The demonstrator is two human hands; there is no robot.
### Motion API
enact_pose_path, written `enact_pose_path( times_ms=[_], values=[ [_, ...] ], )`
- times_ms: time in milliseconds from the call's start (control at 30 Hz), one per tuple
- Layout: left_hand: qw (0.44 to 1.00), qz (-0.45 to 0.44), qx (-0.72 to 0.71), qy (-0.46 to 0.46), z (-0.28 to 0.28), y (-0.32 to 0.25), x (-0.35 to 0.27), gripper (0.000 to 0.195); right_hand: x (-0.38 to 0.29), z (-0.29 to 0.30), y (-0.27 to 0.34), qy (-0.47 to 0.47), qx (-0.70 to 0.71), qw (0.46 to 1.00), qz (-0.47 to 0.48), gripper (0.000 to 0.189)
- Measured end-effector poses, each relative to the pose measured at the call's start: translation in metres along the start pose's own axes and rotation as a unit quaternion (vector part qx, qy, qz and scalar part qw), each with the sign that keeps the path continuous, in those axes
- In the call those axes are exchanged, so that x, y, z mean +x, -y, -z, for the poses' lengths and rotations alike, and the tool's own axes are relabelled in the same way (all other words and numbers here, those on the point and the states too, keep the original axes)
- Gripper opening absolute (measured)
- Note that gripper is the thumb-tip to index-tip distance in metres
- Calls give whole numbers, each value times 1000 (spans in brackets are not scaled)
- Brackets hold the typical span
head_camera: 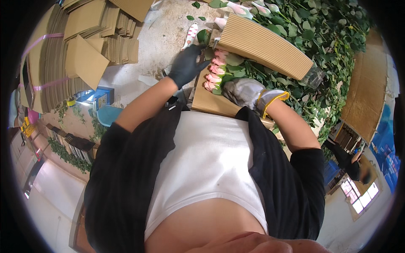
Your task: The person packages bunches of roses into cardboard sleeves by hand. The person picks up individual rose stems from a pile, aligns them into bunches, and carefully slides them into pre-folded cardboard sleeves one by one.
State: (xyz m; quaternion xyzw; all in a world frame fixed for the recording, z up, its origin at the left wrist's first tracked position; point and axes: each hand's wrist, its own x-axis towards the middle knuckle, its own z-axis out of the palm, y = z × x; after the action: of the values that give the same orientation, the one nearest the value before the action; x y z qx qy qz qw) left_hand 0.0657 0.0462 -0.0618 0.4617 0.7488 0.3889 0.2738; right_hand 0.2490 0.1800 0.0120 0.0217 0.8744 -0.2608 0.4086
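A row of pink roses (215,74) lies on a sheet of corrugated cardboard (205,99) in front of my body, blooms to the left and leafy stems to the right. My left hand (186,66), in a black glove, is just left of the blooms with thumb and fingers spread and nothing visible in it. In a grey-white glove with a yellow hem, my right hand (245,91) rests against the leaves beside the nearest blooms; its fingertips are hidden, so its grip is unclear. Beyond the roses, another corrugated cardboard piece (265,46) slants over the stems.
A white tool with pink marks (190,35) lies beyond my left hand. Flat cardboard stacks (84,47) stand at left, above a blue box (104,96). Rose stems and foliage (316,25) fill the right, with net-sleeved blooms (240,11). A person (349,163) is at far right.
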Motion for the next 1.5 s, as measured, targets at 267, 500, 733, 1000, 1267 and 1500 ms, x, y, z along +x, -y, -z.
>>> enact_pose_path(
  times_ms=[267, 500, 733, 1000, 1267, 1500],
  values=[
    [948, 44, 312, -48, 94, 10, -31, 45, -46, -23, -21, -182, 192, 964, 36, 29],
    [960, -159, -142, 180, 30, -20, -19, 46, -112, 80, 73, -425, 13, 903, 64, 34],
    [918, -284, 170, 218, -7, -20, -4, 80, 1, 139, -4, -243, 5, 964, 106, 39],
    [929, -293, 115, 194, -7, -26, -6, 84, 196, 260, 17, -344, -21, 916, -206, 36],
    [895, -18, -378, 237, 52, -38, -10, 41, -80, 256, 60, -657, 442, 602, -101, 37],
    [768, 154, -540, 307, 87, -76, -27, 43, -168, 117, 99, -477, -148, 864, 63, 33]
  ],
)
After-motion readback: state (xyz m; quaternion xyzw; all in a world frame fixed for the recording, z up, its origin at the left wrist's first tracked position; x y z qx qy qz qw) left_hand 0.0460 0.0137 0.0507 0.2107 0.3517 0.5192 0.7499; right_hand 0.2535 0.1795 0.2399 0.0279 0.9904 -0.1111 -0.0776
